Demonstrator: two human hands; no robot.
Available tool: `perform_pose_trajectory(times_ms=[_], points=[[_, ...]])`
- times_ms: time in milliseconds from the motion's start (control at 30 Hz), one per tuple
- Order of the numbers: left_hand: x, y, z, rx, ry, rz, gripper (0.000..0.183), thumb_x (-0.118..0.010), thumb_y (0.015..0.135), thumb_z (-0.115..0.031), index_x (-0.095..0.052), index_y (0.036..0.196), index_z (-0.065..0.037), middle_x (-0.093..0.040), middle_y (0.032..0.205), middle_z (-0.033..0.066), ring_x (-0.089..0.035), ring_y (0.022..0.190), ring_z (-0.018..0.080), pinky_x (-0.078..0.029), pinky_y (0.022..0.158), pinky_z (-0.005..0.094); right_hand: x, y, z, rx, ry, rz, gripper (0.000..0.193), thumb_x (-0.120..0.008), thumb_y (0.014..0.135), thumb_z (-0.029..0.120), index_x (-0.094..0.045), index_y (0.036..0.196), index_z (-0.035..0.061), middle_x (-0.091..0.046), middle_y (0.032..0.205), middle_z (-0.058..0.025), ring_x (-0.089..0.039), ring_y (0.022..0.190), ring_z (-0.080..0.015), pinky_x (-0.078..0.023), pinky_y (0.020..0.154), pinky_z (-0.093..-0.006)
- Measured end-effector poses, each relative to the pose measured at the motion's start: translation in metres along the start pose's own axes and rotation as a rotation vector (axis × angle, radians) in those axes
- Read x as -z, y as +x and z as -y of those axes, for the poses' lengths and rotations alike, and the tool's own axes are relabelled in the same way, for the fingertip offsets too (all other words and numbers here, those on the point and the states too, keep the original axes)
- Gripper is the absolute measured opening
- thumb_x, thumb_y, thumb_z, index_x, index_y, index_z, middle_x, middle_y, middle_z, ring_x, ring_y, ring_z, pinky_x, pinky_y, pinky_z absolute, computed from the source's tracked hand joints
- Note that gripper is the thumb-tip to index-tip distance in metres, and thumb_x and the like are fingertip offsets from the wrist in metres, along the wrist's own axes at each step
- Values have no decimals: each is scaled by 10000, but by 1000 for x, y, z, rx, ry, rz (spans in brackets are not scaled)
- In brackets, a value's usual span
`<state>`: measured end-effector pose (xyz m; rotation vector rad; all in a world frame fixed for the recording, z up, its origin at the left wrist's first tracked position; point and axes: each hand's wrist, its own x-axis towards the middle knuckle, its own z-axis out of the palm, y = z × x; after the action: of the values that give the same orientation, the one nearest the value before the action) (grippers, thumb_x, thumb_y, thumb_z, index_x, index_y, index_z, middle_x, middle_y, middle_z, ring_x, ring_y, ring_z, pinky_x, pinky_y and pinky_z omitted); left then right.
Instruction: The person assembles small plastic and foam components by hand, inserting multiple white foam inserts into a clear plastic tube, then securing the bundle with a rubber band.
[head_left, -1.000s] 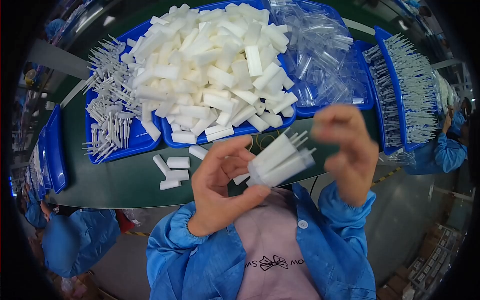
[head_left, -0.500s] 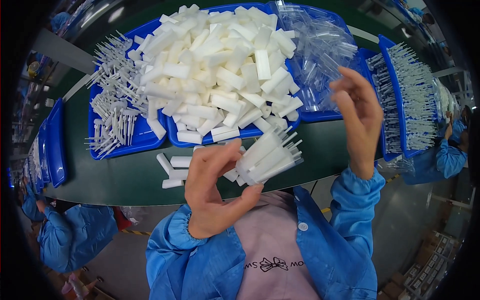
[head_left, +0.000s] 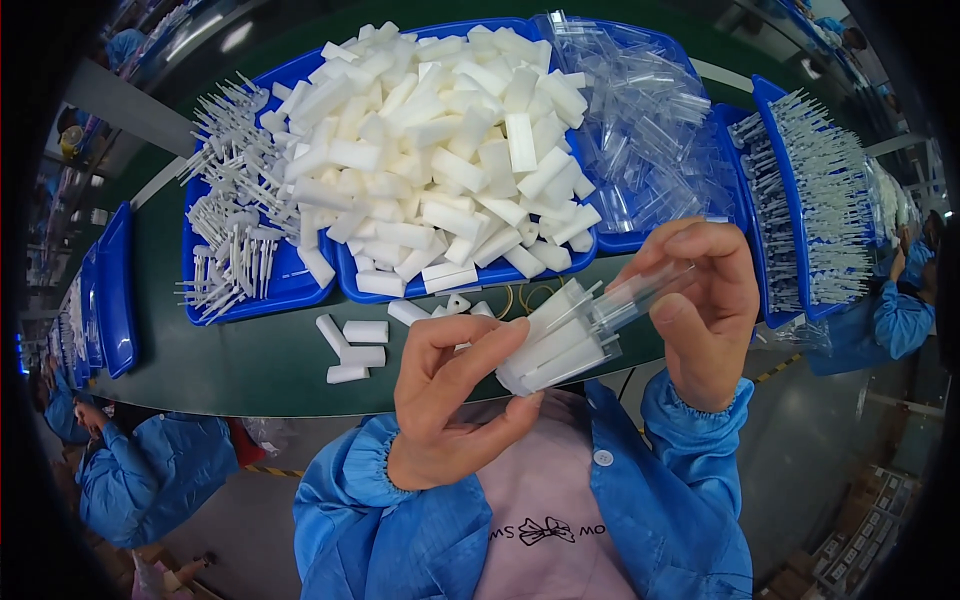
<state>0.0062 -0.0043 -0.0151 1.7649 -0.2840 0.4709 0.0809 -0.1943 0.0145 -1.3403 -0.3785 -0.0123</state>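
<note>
My left hand (head_left: pixel 450 400) is closed around a bundle of white foam pieces with thin white sticks (head_left: pixel 555 350), with clear plastic around them. The bundle tilts toward the upper right. Between the fingers and thumb of my right hand (head_left: pixel 712 310) is a clear plastic tube (head_left: pixel 652 287), its lower end at the stick side of the bundle. Whether the tube surrounds a stick or only touches the ends, I cannot tell. Several loose white foam blocks (head_left: pixel 362 356) lie on the green table (head_left: pixel 240 365), left of my left hand.
Across the table, a blue tray (head_left: pixel 375 298) is heaped with white foam blocks. White stick parts (head_left: pixel 235 240) fill the tray to its left, clear tubes (head_left: pixel 650 130) the one to its right. Farther right stands a tray of white sticks (head_left: pixel 815 200). Yellowish rings (head_left: pixel 540 297) lie near the bundle.
My right hand has come down from beside the clear-tube tray to the bundle, with a clear tube now visible in its fingers. The left hand and bundle have shifted slightly right and down.
</note>
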Motion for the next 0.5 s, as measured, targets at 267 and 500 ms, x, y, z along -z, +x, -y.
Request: perform_pose_trajectory(times_ms=[267,500], points=[[-3,-1,-2,-122,101,6,527,-724,620,67,-618,1134,18,-465,1037,118,-566,887,213,-495,668,266,25,-2,-1,125,-117,59,350,-710,795,129,-525,1054,-17,-542,880,-67,-540,757,-103,-438,701,-224],[0,-2,-2,-80,172,-6,524,-717,599,45,-618,1112,21,-457,1024,111,-545,892,223,-471,739,302,28,-6,18,-77,233,72,285,-703,790,144,-558,974,-18,-542,874,-78,-541,756,-113,-429,671,-223]])
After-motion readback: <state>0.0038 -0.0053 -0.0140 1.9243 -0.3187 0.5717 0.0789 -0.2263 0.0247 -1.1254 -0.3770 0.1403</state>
